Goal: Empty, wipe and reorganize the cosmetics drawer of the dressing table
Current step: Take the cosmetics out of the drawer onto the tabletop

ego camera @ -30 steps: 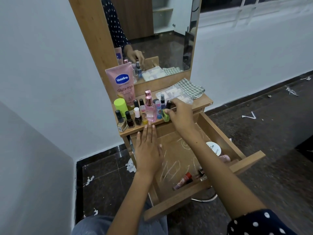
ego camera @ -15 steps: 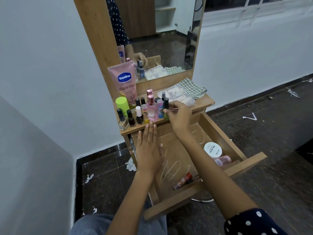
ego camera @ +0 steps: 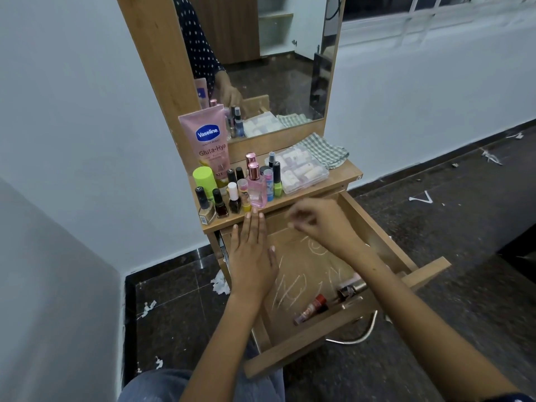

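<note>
The wooden drawer (ego camera: 374, 224) of the dressing table is pulled out, its floor marked with white scribbles. My left hand (ego camera: 252, 256) rests flat on the drawer's left edge, fingers straight. My right hand (ego camera: 322, 224) hovers blurred over the drawer's back part, fingers loosely curled and holding nothing. A red-capped tube (ego camera: 311, 310) and a small metallic item (ego camera: 349, 290) lie near the drawer's front. On the tabletop (ego camera: 345, 172) stand a green nail polish bottle (ego camera: 277, 181), a pink perfume bottle (ego camera: 256, 187), several other small bottles and a pink Vaseline tube (ego camera: 210, 140).
A clear plastic case (ego camera: 301, 172) and a checked cloth (ego camera: 324, 150) lie on the tabletop's right side. A mirror (ego camera: 275, 68) rises behind. A neon green cap (ego camera: 204, 178) stands at the left. Paper scraps (ego camera: 220, 285) litter the dark floor. White walls close in left and behind.
My right hand set the green nail polish bottle on the tabletop, let go and drew back over the drawer. My right arm now hides the white round jar. My left hand stayed put.
</note>
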Tool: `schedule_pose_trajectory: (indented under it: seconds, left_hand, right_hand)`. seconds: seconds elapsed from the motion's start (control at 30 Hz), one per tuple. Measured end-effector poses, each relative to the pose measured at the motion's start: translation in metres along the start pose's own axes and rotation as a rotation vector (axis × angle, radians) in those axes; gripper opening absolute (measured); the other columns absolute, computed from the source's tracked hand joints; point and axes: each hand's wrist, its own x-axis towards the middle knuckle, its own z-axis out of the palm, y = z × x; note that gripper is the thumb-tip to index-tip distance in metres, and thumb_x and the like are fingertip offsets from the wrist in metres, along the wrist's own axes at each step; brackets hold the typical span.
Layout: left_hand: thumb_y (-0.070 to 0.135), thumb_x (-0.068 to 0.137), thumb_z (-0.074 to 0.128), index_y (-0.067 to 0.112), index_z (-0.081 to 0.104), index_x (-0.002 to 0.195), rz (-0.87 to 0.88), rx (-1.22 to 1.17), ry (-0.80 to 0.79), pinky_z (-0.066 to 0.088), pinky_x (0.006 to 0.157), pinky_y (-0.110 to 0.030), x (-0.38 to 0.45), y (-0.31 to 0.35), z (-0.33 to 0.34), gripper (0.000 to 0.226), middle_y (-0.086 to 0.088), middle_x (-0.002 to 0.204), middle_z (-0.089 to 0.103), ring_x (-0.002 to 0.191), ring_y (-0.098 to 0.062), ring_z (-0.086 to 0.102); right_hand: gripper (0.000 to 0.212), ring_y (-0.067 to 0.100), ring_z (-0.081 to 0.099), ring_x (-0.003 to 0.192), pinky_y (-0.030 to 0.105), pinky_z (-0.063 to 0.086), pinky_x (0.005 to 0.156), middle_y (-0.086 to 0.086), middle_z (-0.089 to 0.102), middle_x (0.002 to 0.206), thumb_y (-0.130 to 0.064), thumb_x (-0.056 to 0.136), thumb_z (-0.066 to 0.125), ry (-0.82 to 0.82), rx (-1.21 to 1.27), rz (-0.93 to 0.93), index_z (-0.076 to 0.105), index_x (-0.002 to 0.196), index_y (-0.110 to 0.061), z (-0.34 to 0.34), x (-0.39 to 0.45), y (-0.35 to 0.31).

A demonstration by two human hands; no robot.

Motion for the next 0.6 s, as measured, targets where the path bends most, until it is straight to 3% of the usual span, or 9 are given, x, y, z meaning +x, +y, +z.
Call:
schedule_pose_trajectory:
  seconds: [0.1, 0.17, 0.23, 0.33, 0.43, 0.53, 0.6]
  left_hand:
    - [0.033, 0.093, 0.025, 0.005, 0.013, 0.15, 0.027, -0.029, 0.004, -0.006, 0.115, -0.037, 0.0, -0.001, 0.002, 0.065, -0.01, 0.158, 0.008, 0.146, -0.02, 0.006]
    - [0.034, 0.092, 0.025, 0.006, 0.013, 0.15, 0.016, -0.041, 0.013, -0.006, 0.115, -0.037, -0.001, -0.001, 0.001, 0.066, -0.01, 0.158, 0.009, 0.146, -0.019, 0.005]
    - [0.035, 0.091, 0.021, 0.006, 0.015, 0.15, 0.01, -0.028, 0.003, -0.005, 0.115, -0.037, -0.001, 0.0, 0.001, 0.066, -0.01, 0.158, 0.011, 0.146, -0.02, 0.006]
    - [0.036, 0.09, 0.018, 0.005, 0.019, 0.149, 0.006, -0.005, -0.003, -0.002, 0.116, -0.038, -0.001, 0.0, 0.001, 0.067, -0.011, 0.157, 0.016, 0.146, -0.021, 0.011]
    - [0.036, 0.09, 0.023, 0.005, 0.022, 0.148, -0.004, -0.007, -0.007, 0.001, 0.115, -0.04, -0.001, 0.001, -0.001, 0.066, -0.011, 0.156, 0.02, 0.145, -0.022, 0.015]
    - [0.035, 0.093, 0.026, 0.006, 0.016, 0.149, 0.008, -0.001, -0.011, -0.003, 0.115, -0.039, -0.001, 0.002, -0.002, 0.064, -0.01, 0.157, 0.014, 0.146, -0.021, 0.009]
    - [0.035, 0.093, 0.023, 0.006, 0.015, 0.149, -0.002, -0.007, -0.009, -0.004, 0.115, -0.038, -0.001, 0.001, -0.002, 0.064, -0.01, 0.157, 0.013, 0.146, -0.02, 0.009]
  right_hand:
    - [0.02, 0.0, 0.065, 0.08, 0.011, 0.047, 0.067, -0.009, 0.073, 0.091, -0.01, 0.077, 0.074, -0.602, -0.193, 0.014, 0.073, 0.092, -0.024, -0.004, -0.029, 0.005]
    - [0.025, 0.005, 0.065, 0.084, 0.016, 0.044, 0.067, -0.009, 0.072, 0.093, -0.013, 0.074, 0.073, -0.792, -0.324, 0.012, 0.072, 0.094, -0.027, 0.003, -0.043, 0.007]
    - [0.025, 0.012, 0.064, 0.085, 0.023, 0.043, 0.069, -0.007, 0.072, 0.092, -0.014, 0.073, 0.067, -0.847, -0.472, -0.048, 0.072, 0.094, -0.027, 0.011, -0.052, 0.006]
    - [0.021, 0.013, 0.064, 0.087, 0.022, 0.039, 0.069, -0.008, 0.073, 0.092, -0.016, 0.074, 0.066, -0.887, -0.543, -0.098, 0.071, 0.092, -0.026, 0.021, -0.052, 0.008]
    - [0.024, 0.018, 0.063, 0.091, 0.03, 0.049, 0.078, -0.008, 0.071, 0.096, -0.012, 0.074, 0.065, -0.974, -0.562, -0.038, 0.068, 0.093, -0.027, 0.029, -0.047, 0.015]
    - [0.025, 0.018, 0.063, 0.092, 0.034, 0.052, 0.083, -0.007, 0.07, 0.096, -0.01, 0.075, 0.065, -0.992, -0.481, 0.011, 0.068, 0.094, -0.026, 0.027, -0.047, 0.02]
    - [0.024, 0.015, 0.065, 0.087, 0.032, 0.054, 0.079, -0.006, 0.07, 0.09, -0.006, 0.076, 0.065, -0.909, -0.331, 0.069, 0.07, 0.093, -0.021, 0.015, -0.041, 0.024]
